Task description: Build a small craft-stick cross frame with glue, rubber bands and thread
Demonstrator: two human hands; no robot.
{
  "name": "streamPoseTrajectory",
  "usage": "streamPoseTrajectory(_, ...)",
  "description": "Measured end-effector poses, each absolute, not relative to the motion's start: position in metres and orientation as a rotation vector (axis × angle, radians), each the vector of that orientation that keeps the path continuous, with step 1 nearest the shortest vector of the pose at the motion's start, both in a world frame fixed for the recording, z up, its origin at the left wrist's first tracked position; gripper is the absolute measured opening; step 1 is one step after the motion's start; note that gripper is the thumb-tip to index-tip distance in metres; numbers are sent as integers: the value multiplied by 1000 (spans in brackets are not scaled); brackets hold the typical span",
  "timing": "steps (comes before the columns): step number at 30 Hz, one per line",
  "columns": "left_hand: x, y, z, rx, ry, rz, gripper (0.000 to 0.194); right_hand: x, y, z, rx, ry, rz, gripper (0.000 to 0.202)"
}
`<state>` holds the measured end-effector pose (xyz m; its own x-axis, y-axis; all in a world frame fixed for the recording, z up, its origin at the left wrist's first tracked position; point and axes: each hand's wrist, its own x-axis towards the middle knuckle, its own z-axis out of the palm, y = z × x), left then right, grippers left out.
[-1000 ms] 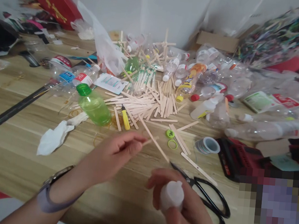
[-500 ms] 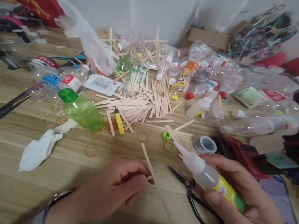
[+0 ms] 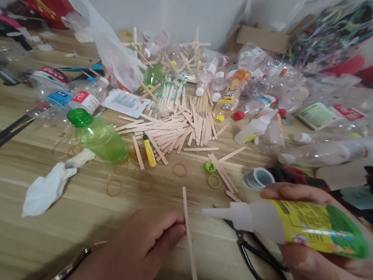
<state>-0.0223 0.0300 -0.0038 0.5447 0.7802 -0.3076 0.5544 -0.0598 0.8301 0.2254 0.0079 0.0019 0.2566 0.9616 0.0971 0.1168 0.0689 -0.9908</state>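
My left hand [image 3: 138,240] is closed, its fingertips at a wooden craft stick [image 3: 188,236] that stands at a slant above the table. A short stick end [image 3: 100,242] pokes out behind the wrist; the palm hides whatever joins the two. In my right hand [image 3: 323,256] lies a glue bottle [image 3: 309,225] with a yellow and green label, held nearly level. Its white nozzle points left, a little apart from the stick. Black-handled scissors [image 3: 251,259] lie on the table beneath the bottle, their blades partly hidden.
A heap of craft sticks [image 3: 170,134] spreads mid-table, with a yellow-handled tool [image 3: 149,152] and a green bottle [image 3: 100,139] to its left. Rubber bands [image 3: 180,170], a green cap [image 3: 210,167] and a wire spool [image 3: 258,178] lie nearer. Plastic bottles [image 3: 229,93] crowd the back.
My right hand has turned the glue bottle from slanting to nearly level and shifted it right. My left hand has rolled over, leaving the stick more upright.
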Motion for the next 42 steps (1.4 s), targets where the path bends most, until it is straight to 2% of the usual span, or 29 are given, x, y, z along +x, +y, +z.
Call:
streamPoseTrajectory(5,-22,26,-12,1503,1039,141,35,211,11,-1,-1230,-969,1129,47)
streamPoseTrajectory(11,-15,21,-30,979,820,47,31,203,11,-13,-1010,-1026,1128,30)
streamPoseTrajectory(17,-7,24,-43,811,629,147,50,206,0,-23,-1033,-1136,1090,38)
streamPoseTrajectory(25,-4,23,-41,704,661,92,42,194,-6,-18,-1044,-1219,972,44)
streamPoseTrajectory(36,-3,22,-48,586,641,95,36,181,2,-5,-1077,-1292,901,24)
streamPoseTrajectory(42,-4,22,-49,585,652,82,35,179,0,-4,-1081,-1249,946,23)
